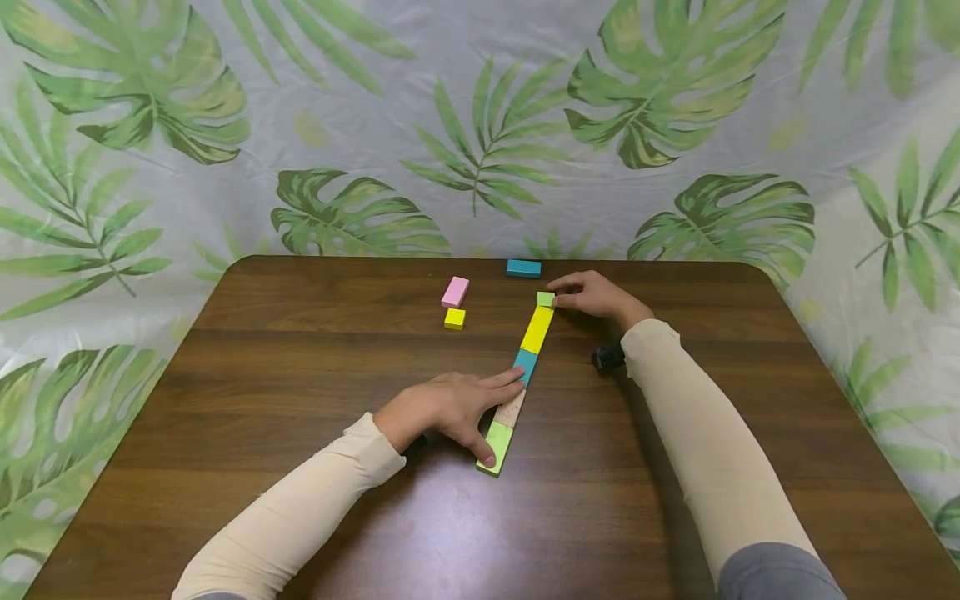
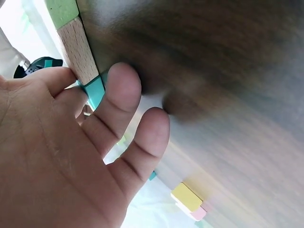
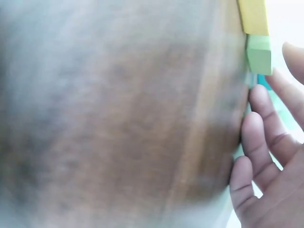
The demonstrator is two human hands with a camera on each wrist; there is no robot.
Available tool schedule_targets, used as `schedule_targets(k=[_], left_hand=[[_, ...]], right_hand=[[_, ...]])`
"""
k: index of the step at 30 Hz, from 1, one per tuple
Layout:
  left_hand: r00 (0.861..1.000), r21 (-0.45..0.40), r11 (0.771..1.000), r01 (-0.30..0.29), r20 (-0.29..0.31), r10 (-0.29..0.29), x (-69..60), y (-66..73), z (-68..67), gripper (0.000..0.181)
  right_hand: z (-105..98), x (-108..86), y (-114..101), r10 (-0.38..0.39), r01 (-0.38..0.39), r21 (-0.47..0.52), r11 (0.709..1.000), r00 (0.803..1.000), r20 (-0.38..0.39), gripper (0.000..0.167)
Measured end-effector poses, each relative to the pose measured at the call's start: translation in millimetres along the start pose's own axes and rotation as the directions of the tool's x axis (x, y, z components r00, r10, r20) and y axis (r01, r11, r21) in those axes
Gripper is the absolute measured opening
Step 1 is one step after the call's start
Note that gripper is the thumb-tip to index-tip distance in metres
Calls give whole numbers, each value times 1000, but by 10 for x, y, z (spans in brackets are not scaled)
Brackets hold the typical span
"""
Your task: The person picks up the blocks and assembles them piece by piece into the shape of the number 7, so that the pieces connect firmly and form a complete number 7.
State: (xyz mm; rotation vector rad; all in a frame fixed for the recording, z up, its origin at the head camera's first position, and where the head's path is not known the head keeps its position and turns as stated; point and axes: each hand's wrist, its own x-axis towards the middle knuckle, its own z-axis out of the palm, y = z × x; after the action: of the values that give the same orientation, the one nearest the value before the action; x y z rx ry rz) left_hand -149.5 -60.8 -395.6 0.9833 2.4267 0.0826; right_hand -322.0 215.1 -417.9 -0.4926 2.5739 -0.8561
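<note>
A row of blocks runs away from me on the table: a light green block [image 1: 495, 447] nearest, then a bare wood block [image 1: 509, 410], a teal block [image 1: 526, 364], a yellow block [image 1: 537, 330] and a small green block [image 1: 545, 299] at the far end. My left hand [image 1: 457, 407] lies spread along the row, thumb on the near green block and fingertips at the teal one. At the far end, my right hand [image 1: 594, 296] is beside the small green block; in the right wrist view a gap shows between its thumb and that block [image 3: 260, 54].
Left of the row's far end lie a pink block [image 1: 455, 292] and a small yellow block [image 1: 454, 319]. Near the back edge of the brown table [image 1: 300, 400] is a blue block [image 1: 523, 268]. A leaf-patterned cloth [image 1: 510, 108] hangs behind.
</note>
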Motion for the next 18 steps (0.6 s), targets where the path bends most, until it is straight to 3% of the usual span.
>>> schedule_targets(k=[6,18], left_hand=[[1000,2,1000,6,-1,-6,-4,11,-4,111],[1000,9,1000,8,-5,-8,14,-7,16,112]], right_hand=[[-88,9,-48,24,-24,22,999,1000,20,47],[-239,190,-115,78,-74,73,995,996,-49,46]])
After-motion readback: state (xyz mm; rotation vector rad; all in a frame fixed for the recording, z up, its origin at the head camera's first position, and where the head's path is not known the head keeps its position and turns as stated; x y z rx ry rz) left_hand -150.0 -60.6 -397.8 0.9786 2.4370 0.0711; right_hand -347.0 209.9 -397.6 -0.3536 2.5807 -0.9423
